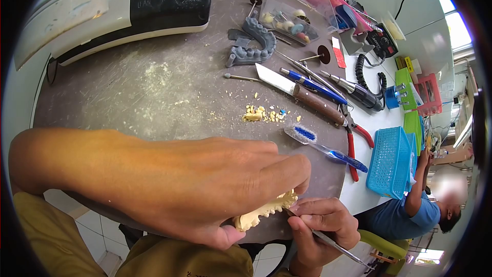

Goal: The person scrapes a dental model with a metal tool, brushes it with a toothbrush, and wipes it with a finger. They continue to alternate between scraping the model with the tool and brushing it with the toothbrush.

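— Hands first: left hand (pixel 205 190) low in frame, fingers curled tight around pale yellow plaster dental cast (pixel 264 214), teeth row showing past the thumb.
— And the other?
— Right hand (pixel 320 223) just beside, fingers pinched shut on thin metal carving tool (pixel 333 243), tip touching the cast's end.
— Position of the cast?
— At the near edge of dusty dark brown round worktable (pixel 169 97), partly hidden under the left palm.
— Nearby items?
— Yellowish plaster crumbs (pixel 262 114) mid-table; blue-bristled clear-handled toothbrush (pixel 325 147) to their right; brown-handled flat knife (pixel 302 95) and red-handled pliers (pixel 356 143) beyond; grey dental model (pixel 253 43) further back. Blue plastic basket (pixel 390 161) off the table's right edge. Another person in a blue shirt (pixel 397 215) seated lower right.
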Motion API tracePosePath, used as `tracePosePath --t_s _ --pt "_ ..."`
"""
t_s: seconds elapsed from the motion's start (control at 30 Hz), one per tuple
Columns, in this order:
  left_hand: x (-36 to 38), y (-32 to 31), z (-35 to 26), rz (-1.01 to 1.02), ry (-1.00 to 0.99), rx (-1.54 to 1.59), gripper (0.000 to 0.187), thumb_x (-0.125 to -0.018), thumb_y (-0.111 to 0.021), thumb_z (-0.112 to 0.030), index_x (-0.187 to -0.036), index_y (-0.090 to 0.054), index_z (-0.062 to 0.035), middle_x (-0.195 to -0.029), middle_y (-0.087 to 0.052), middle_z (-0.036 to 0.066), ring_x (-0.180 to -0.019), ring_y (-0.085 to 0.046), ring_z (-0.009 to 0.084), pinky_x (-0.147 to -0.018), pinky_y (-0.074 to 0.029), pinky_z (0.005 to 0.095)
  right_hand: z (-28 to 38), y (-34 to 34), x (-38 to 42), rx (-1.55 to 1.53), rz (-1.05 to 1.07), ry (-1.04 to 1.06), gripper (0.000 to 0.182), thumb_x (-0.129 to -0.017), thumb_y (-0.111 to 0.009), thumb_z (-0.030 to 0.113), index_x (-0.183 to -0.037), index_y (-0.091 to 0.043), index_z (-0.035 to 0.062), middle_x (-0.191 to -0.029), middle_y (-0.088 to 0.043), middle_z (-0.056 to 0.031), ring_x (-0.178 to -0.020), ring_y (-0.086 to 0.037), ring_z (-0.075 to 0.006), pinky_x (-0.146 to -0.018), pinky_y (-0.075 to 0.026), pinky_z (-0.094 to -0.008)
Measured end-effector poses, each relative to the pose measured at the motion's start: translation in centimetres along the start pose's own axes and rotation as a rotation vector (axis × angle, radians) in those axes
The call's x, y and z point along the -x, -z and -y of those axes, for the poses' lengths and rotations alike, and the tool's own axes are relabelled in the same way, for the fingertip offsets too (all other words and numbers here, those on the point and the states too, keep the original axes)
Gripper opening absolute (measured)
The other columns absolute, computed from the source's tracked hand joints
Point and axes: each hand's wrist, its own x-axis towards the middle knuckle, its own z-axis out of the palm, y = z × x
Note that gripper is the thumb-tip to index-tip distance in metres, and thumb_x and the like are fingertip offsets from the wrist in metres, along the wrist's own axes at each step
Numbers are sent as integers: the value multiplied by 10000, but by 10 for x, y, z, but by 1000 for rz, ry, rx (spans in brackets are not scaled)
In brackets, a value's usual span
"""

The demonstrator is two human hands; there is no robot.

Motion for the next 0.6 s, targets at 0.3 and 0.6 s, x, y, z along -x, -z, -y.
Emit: tracePosePath --t_s 0.3,0.6 --pt "-1 -3 1 -14 -26 -28 600 -795 -804 -122 -1301 -498 -20 -1238 -591 138 -1082 -588 350 -900 -500 434 3 -3 2 61 -12 -17 319 -697 -927 -50 -862 -668 37 -867 -758 -158 -820 -789 -263 -685 -635 -312" --pt "-1 -4 2 -21 -61 -46 597 -768 -795 -114 -1281 -508 -9 -1231 -571 147 -1061 -576 363 -894 -488 446 5 -4 -1 14 -60 -103 277 -703 -935 -23 -813 -687 35 -840 -749 -155 -763 -766 -223 -660 -614 -292"
